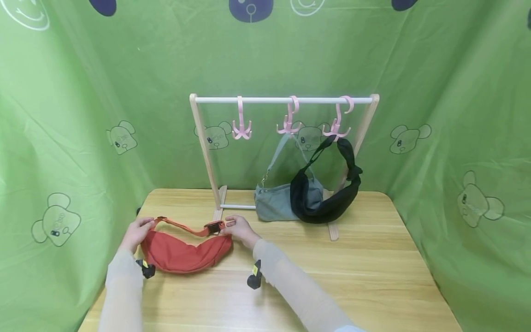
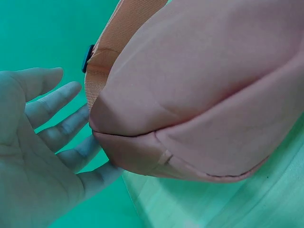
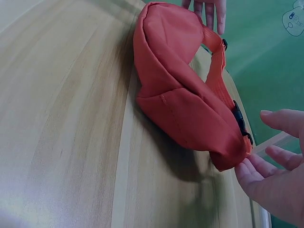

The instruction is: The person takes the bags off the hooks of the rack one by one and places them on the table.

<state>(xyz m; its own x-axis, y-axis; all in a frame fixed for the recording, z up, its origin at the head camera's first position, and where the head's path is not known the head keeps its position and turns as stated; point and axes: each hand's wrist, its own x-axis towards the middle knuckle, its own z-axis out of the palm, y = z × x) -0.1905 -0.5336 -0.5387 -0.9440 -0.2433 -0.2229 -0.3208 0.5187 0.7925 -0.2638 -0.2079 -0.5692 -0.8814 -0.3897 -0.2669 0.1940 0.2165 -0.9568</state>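
A red waist bag (image 1: pixel 186 252) lies on the table, its orange strap (image 1: pixel 178 224) looped behind it with a black buckle (image 1: pixel 214 227) near the right end. At the bag's left end is my left hand (image 1: pixel 136 232); in the left wrist view its fingers (image 2: pixel 59 128) are spread, tips right at the fabric. My right hand (image 1: pixel 241 230) is at the opposite end beside the buckle. The right wrist view shows its fingertips against the bag's corner and the thumb (image 3: pixel 282 119) held apart.
Behind stands a rack with a white rail (image 1: pixel 265 100) and three pink hooks. The left hook (image 1: pixel 241 124) carries nothing. A grey-blue bag (image 1: pixel 271 203) hangs from the middle hook (image 1: pixel 288 121), and a black bag (image 1: pixel 327 210) from the right hook (image 1: pixel 337 124), overlapping it. Green curtains surround the wooden table (image 1: pixel 373 276).
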